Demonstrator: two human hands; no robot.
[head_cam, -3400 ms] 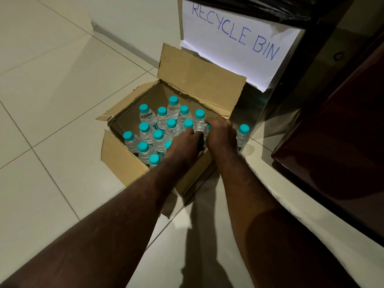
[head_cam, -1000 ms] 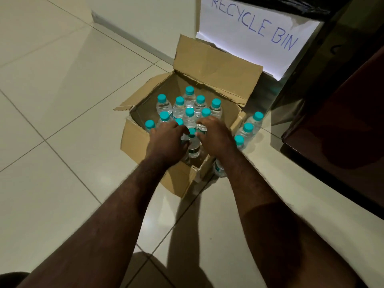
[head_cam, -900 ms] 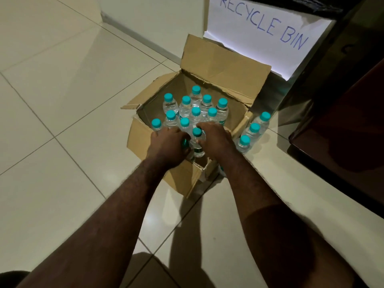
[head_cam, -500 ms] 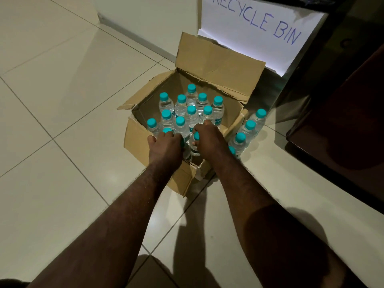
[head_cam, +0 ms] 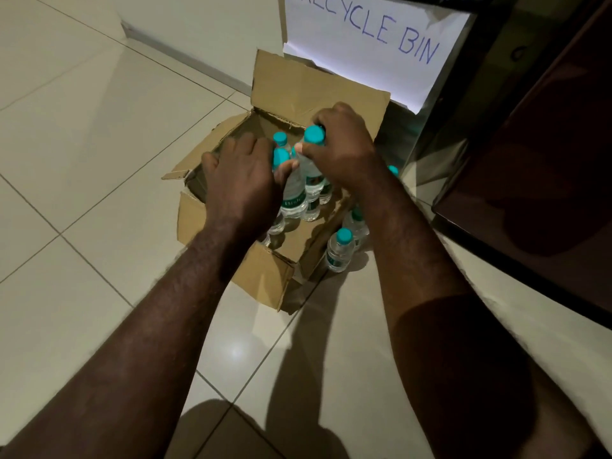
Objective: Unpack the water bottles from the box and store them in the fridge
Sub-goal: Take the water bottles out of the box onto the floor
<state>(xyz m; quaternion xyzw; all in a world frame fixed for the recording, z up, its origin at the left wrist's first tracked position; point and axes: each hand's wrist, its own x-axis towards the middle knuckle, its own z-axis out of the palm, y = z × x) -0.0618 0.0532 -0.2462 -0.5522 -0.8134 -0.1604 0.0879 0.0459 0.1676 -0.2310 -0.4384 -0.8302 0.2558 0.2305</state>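
Change: half a second ago both hands were low among the caps at the near edge of the box (head_cam: 265,273); now they are raised, and a cluster of bottles (head_cam: 299,190) hangs between them, bottoms clear of the box floor.
Left hand: the left hand (head_cam: 243,187) wraps the left side of the cluster, fingers curled round bottle bodies, thumb tip pressed on the front one.
Right hand: the right hand (head_cam: 341,150) grips from the far right, fingers closed round the neck under a teal cap (head_cam: 313,134).
Count held: at least three or four bottles; the hands hide the rest, so the exact number cannot be told.
Box: the near part of its floor now shows bare cardboard; whether bottles remain at the far side is hidden.
On the floor: two loose bottles (head_cam: 339,250) stand just right of the box, and another cap (head_cam: 393,169) peeks out past the right wrist.
Behind: a paper sign (head_cam: 371,38) reading RECYCLE BIN.
Meaning: this batch looks freed from the box; carrying it to the fridge is not yet done, and no fridge interior is in view.
Risk: bottles squeezed together only by side pressure could slip out.
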